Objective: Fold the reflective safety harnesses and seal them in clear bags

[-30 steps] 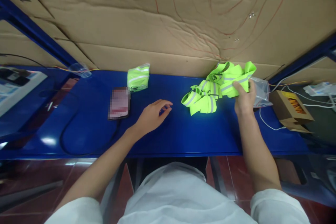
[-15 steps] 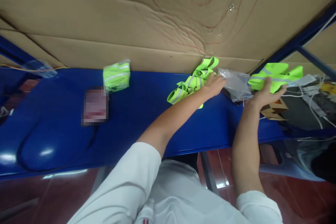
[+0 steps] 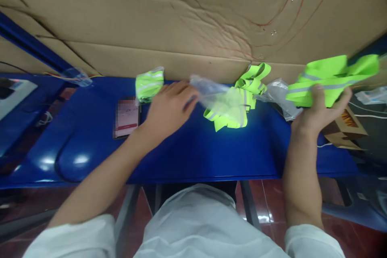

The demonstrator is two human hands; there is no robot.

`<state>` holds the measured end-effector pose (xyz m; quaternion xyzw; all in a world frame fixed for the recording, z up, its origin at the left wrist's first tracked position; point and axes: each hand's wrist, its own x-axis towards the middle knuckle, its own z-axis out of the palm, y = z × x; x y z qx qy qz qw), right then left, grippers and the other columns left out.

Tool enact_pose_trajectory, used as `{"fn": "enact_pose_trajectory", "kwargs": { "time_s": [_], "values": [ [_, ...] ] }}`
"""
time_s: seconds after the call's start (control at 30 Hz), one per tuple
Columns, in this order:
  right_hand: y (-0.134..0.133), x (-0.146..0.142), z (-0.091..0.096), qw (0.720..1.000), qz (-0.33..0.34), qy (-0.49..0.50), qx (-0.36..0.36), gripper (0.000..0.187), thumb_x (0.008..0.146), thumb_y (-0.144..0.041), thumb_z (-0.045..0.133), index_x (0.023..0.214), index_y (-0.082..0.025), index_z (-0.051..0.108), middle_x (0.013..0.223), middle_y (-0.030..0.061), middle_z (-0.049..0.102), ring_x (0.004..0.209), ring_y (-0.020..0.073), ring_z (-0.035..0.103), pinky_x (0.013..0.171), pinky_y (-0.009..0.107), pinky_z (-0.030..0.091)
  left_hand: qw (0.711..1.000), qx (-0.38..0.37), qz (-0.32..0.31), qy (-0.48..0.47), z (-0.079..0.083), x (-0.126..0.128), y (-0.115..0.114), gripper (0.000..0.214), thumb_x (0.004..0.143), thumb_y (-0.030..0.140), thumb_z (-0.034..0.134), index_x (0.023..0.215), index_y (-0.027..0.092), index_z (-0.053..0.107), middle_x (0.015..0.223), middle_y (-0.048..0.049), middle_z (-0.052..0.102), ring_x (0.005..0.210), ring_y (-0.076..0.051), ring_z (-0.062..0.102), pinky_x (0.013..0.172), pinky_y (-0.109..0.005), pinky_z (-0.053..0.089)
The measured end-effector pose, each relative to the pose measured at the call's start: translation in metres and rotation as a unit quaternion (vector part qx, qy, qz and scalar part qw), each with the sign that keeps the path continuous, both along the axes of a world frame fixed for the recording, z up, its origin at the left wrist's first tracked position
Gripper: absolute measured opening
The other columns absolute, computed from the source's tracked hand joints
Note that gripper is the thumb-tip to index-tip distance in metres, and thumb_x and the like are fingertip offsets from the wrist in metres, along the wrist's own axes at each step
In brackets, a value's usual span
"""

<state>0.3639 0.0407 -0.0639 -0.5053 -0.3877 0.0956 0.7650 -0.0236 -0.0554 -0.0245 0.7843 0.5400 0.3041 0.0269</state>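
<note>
My left hand (image 3: 172, 105) is closed on the end of a clear plastic bag (image 3: 208, 90), which trails to the right and is smeared by motion. Behind and below the bag lies a loose pile of neon-yellow reflective straps (image 3: 242, 105) on the blue table. At the right, my right hand (image 3: 323, 109) grips a folded neon-yellow reflective strap (image 3: 329, 78) with grey stripes, held up off the table. Just beyond my left hand sits a bagged bundle of the same strap material (image 3: 148, 84).
A phone (image 3: 127, 119) lies on the blue table (image 3: 193, 157), left of centre. More clear bags (image 3: 281, 96) rest right of the strap pile. A brown paper piece (image 3: 344, 129), cables and a dark surface are at the right. A cardboard wall (image 3: 121, 24) stands behind.
My left hand has moved left from beside the clear bags, pulling one bag across the strap pile. The right hand still holds its strap, now higher and farther right in view. The view has shifted.
</note>
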Motion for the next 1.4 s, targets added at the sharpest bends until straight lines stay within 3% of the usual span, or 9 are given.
{"fn": "enact_pose_trajectory", "kwargs": {
  "time_s": [0.07, 0.13, 0.23, 0.43, 0.6, 0.83, 0.97, 1.17, 1.4],
  "values": [
    [-0.007, -0.026, -0.006, 0.995, 0.089, -0.006, 0.047, 0.056, 0.068, -0.027, 0.088, 0.117, -0.022, 0.061, 0.118, 0.0088, 0.071, 0.111, 0.0256, 0.071, 0.106, 0.042, 0.054, 0.999, -0.03, 0.01, 0.018, -0.026, -0.049, -0.036, 0.019, 0.102, 0.031, 0.054, 0.112, 0.02, 0.067, 0.12, -0.0113, 0.066, 0.115, -0.03, 0.065, 0.106, -0.046, 0.051],
    [-0.015, -0.05, -0.012, 0.986, 0.162, -0.03, 0.007, 0.06, 0.063, -0.033, 0.093, 0.113, -0.018, 0.063, 0.107, 0.0074, 0.072, 0.096, 0.0232, 0.071, 0.097, 0.043, 0.056, 0.998, -0.053, 0.03, 0.024, -0.049, -0.078, -0.067, 0.027, 0.101, 0.036, 0.059, 0.121, 0.019, 0.064, 0.126, -0.0129, 0.062, 0.122, -0.029, 0.062, 0.109, -0.046, 0.051],
    [-0.029, -0.081, -0.017, 0.964, 0.232, -0.106, -0.08, 0.06, 0.068, -0.045, 0.091, 0.115, -0.019, 0.065, 0.103, 0.0056, 0.071, 0.089, 0.0218, 0.068, 0.089, 0.043, 0.058, 0.993, -0.087, 0.051, 0.059, -0.062, -0.084, -0.09, 0.064, 0.092, 0.047, 0.072, 0.148, 0.023, 0.05, 0.153, -0.0171, 0.045, 0.14, -0.035, 0.051, 0.117, -0.055, 0.044],
    [-0.051, -0.139, -0.018, 0.92, 0.341, -0.094, -0.17, 0.067, 0.069, -0.054, 0.089, 0.122, -0.023, 0.063, 0.121, 0.0071, 0.07, 0.11, 0.0273, 0.068, 0.098, 0.044, 0.056, 0.963, -0.212, -0.021, 0.165, -0.045, -0.056, -0.055, 0.125, 0.078, 0.059, 0.085, 0.17, 0.029, 0.005, 0.177, -0.0179, 0.008, 0.163, -0.042, 0.008, 0.127, -0.07, 0.013],
    [-0.066, -0.174, -0.035, 0.825, 0.463, -0.1, -0.308, 0.067, 0.068, -0.055, 0.089, 0.121, -0.024, 0.065, 0.134, 0.0091, 0.067, 0.125, 0.0318, 0.063, 0.106, 0.046, 0.051, 0.948, -0.262, -0.073, 0.166, -0.058, -0.045, -0.019, 0.128, 0.077, 0.069, 0.08, 0.17, 0.021, 0.006, 0.172, -0.0252, 0.022, 0.162, -0.044, 0.016, 0.125, -0.072, 0.009],
    [-0.041, -0.154, -0.038, 0.843, 0.39, -0.177, -0.327, 0.071, 0.066, -0.061, 0.089, 0.121, -0.023, 0.067, 0.139, 0.0106, 0.065, 0.134, 0.0356, 0.056, 0.113, 0.049, 0.044, 0.984, -0.158, -0.047, 0.063, -0.062, -0.046, -0.008, 0.116, 0.082, 0.054, 0.082, 0.168, 0.029, 0.009, 0.164, -0.0162, 0.041, 0.153, -0.036, 0.038, 0.128, -0.061, 0.023],
    [-0.042, -0.142, -0.027, 0.787, 0.442, -0.19, -0.387, 0.072, 0.067, -0.061, 0.089, 0.126, -0.027, 0.067, 0.146, 0.0076, 0.061, 0.139, 0.0356, 0.054, 0.111, 0.046, 0.046, 0.994, -0.066, -0.026, 0.079, -0.066, -0.045, -0.007, 0.115, 0.082, 0.052, 0.084, 0.168, 0.026, 0.013, 0.159, -0.019, 0.045, 0.15, -0.038, 0.041, 0.127, -0.062, 0.023],
    [-0.06, -0.145, -0.019, 0.72, 0.479, -0.319, -0.389, 0.055, 0.078, -0.057, 0.081, 0.119, -0.023, 0.067, 0.123, 0.0064, 0.071, 0.111, 0.0307, 0.068, 0.087, 0.037, 0.054, 0.985, 0.027, -0.062, 0.157, -0.075, -0.028, -0.016, 0.103, 0.089, 0.058, 0.075, 0.167, 0.022, 0.019, 0.158, -0.0214, 0.047, 0.15, -0.039, 0.041, 0.128, -0.066, 0.011],
    [-0.066, -0.143, -0.012, 0.668, 0.522, -0.352, -0.396, 0.052, 0.079, -0.052, 0.08, 0.117, -0.021, 0.066, 0.119, 0.0049, 0.071, 0.106, 0.0284, 0.066, 0.089, 0.037, 0.052, 0.972, 0.007, -0.145, 0.184, -0.072, -0.011, -0.015, 0.101, 0.088, 0.037, 0.079, 0.167, 0.018, 0.02, 0.149, -0.019, 0.054, 0.141, -0.035, 0.05, 0.126, -0.06, 0.023]
  ]
}}
